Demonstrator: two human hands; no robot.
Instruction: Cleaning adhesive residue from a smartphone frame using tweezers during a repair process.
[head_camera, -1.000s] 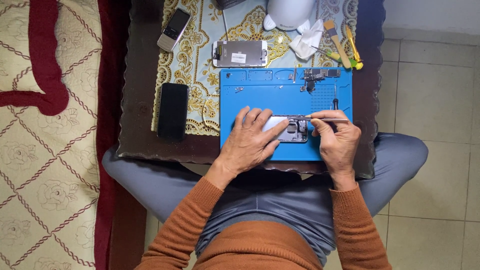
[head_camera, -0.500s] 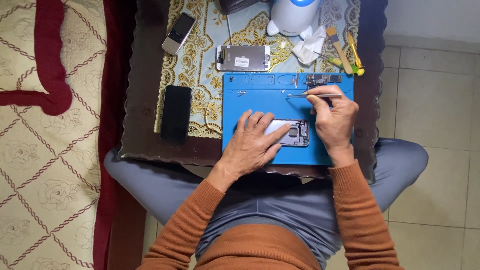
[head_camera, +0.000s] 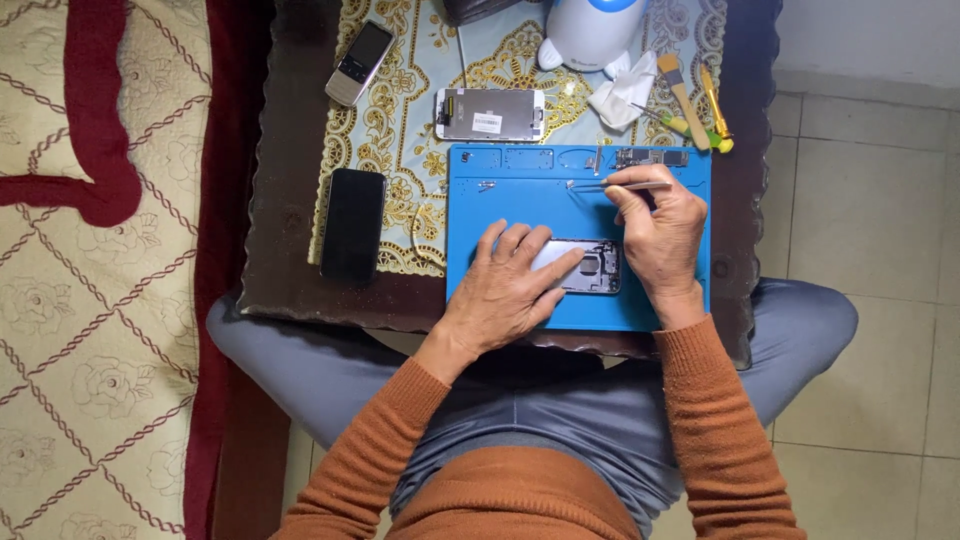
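Left hand (head_camera: 515, 285) rests flat, fingers spread, on opened phone (head_camera: 585, 267) atop blue mat (head_camera: 520, 190); right hand (head_camera: 660, 235) pinches tweezers (head_camera: 610, 184) at 12 o'clock of the phone.

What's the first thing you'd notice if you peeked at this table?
The bright blue mat in the middle of the dark table jumps out first. On it, the left hand presses down an opened phone, while the right hand holds thin tweezers near the mat's top edge. A black phone lies to the left on the patterned cloth.
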